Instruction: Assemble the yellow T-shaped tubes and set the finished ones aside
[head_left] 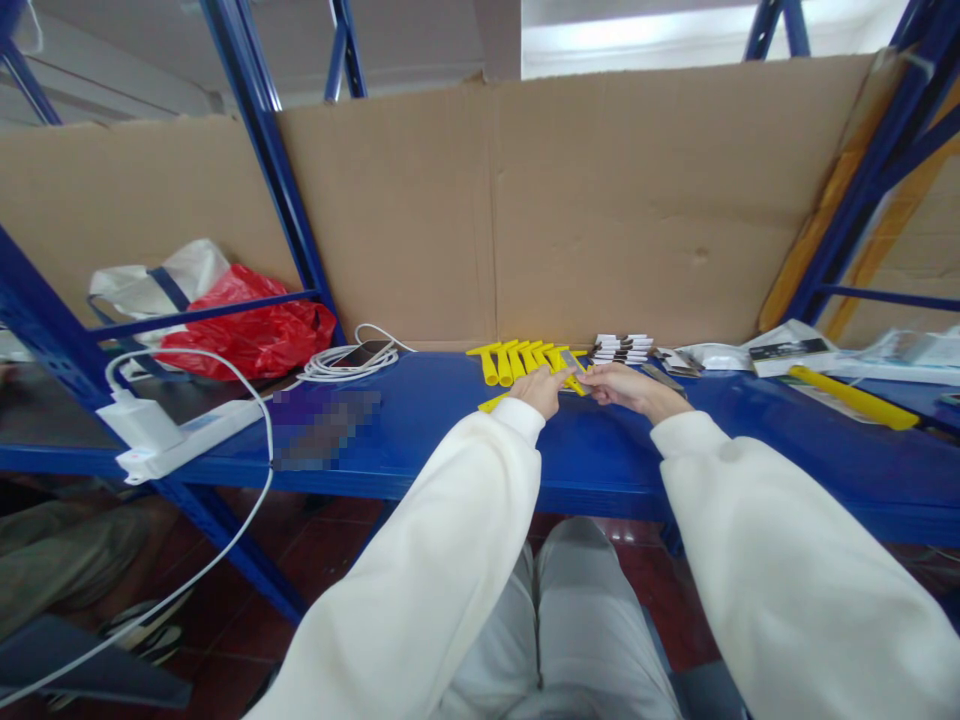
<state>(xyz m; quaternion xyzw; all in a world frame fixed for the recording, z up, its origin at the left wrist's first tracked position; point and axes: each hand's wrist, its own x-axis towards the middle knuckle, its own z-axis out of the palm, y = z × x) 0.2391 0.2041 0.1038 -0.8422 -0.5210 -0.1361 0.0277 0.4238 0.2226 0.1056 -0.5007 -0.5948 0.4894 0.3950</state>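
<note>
Close together over the blue shelf, my two hands meet at a yellow T-shaped tool (pixel 491 403). My left hand (pixel 538 390) is closed around it, and its handle end shows beside the wrist. The fingers of my right hand (pixel 619 387) pinch at the tool's other end. A small flat greyish piece (pixel 571 361) shows between the fingertips; I cannot make out its kind. Just behind my left hand lies a row of several similar yellow T-shaped tools (pixel 498 362), handles toward me. Small white-and-black packs (pixel 621 349) are stacked behind my right hand.
A cardboard panel (pixel 600 200) closes the back. At left are a power strip (pixel 202 436), a coiled white cable (pixel 349 365) and a red bag (pixel 255 320). A longer yellow tool (pixel 855 397) and plastic packaging (pixel 716 357) lie right. A blue post (pixel 274 160) rises left.
</note>
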